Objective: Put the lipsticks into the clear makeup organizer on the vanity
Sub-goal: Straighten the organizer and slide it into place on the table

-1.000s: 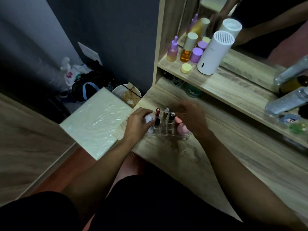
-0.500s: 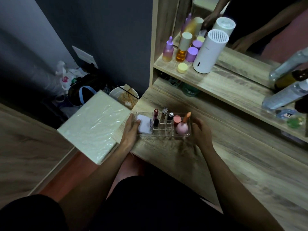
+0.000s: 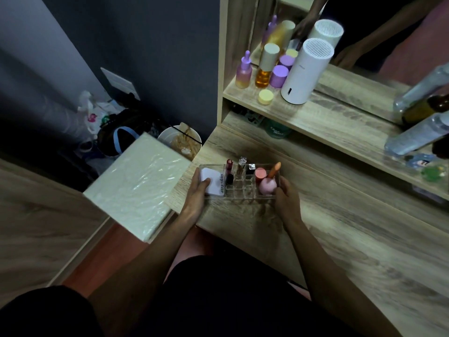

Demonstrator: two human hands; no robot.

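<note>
Standing upright in the small cells of the clear makeup organizer (image 3: 239,190) are the lipsticks (image 3: 228,167), thin, hard, light tubes that look smooth and could tip; I judge it best to pinch one at the cap, from above. The organizer rests on the vanity (image 3: 340,227) near its front edge. At its 9 o'clock the left hand (image 3: 198,194) holds the end, thumb on a white compact (image 3: 211,182). At 3 o'clock the right hand (image 3: 286,198) grips the other end, fingers closed on the wall beside a pink sponge (image 3: 267,186).

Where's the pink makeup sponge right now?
The pink makeup sponge sits in the right end of the clear organizer, just below the orange brush, beside the right hand.
</note>
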